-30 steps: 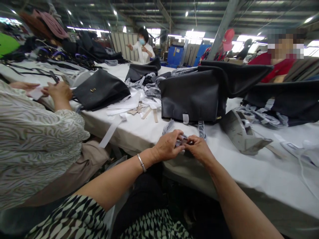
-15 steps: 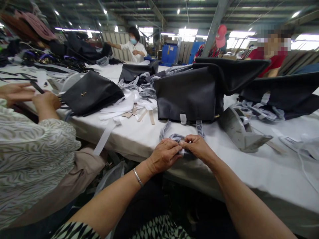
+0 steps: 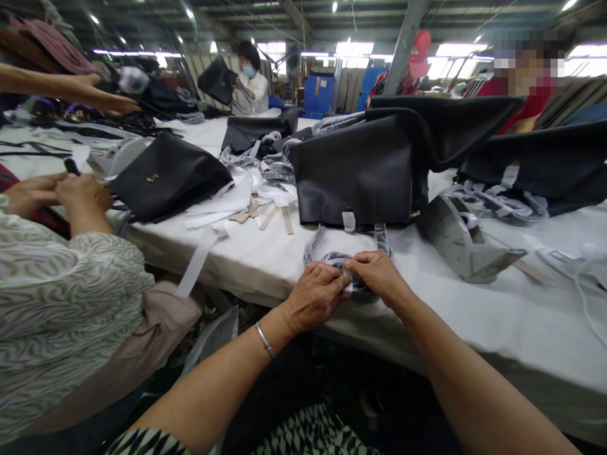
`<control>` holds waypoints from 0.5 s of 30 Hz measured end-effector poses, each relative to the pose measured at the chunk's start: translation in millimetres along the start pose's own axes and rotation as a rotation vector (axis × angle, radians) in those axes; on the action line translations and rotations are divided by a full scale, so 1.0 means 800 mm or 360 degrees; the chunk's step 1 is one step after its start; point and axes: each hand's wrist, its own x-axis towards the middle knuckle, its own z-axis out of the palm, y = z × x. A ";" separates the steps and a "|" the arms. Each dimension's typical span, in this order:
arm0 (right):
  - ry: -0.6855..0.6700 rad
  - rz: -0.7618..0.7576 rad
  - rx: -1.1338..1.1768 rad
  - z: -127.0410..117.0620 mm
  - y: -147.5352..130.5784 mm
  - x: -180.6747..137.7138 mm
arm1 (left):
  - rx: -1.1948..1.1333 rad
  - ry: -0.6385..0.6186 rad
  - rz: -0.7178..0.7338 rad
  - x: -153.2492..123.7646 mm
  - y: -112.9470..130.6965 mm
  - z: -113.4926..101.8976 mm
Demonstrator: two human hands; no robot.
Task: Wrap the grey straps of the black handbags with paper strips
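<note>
Both hands meet at the table's front edge over a plastic-wrapped bag strap (image 3: pixel 336 258), which is looped below a black handbag (image 3: pixel 353 170). My left hand (image 3: pixel 317 296) is closed around the bundled strap from the left. From the right, my right hand (image 3: pixel 379 275) pinches at the same spot, thumb and finger close to a small white piece (image 3: pixel 349 285) between the hands. My fingers partly hide that piece. The handbag lies with its strap ends toward me, and a white tab (image 3: pixel 348 221) shows on its lower edge.
Right of the bag stands a grey tape dispenser (image 3: pixel 469 243); further right lies another black bag (image 3: pixel 535 177) with wrapped straps. Paper scraps (image 3: pixel 237 199) and a black bag (image 3: pixel 171 177) lie left, beside a co-worker's hands (image 3: pixel 83 193). Another person's arm (image 3: pixel 71 88) reaches in.
My hands stay together at the strap, with only slight finger movement. Another person's arm has come in at upper left, and the far person in white now holds up a black bag.
</note>
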 end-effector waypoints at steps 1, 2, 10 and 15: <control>0.0021 -0.0020 -0.0002 0.001 0.001 0.001 | -0.0002 -0.0017 -0.0014 0.001 0.001 -0.001; 0.0050 -0.0050 -0.0009 0.002 0.003 0.001 | -0.0005 -0.0043 -0.0029 0.002 0.002 -0.002; 0.0195 -0.0412 -0.0113 0.007 0.011 -0.011 | 0.0037 -0.0068 -0.0183 0.008 0.013 -0.005; 0.0137 -0.0522 -0.0082 0.005 0.015 -0.020 | 0.0001 0.0090 -0.0129 0.003 0.010 0.006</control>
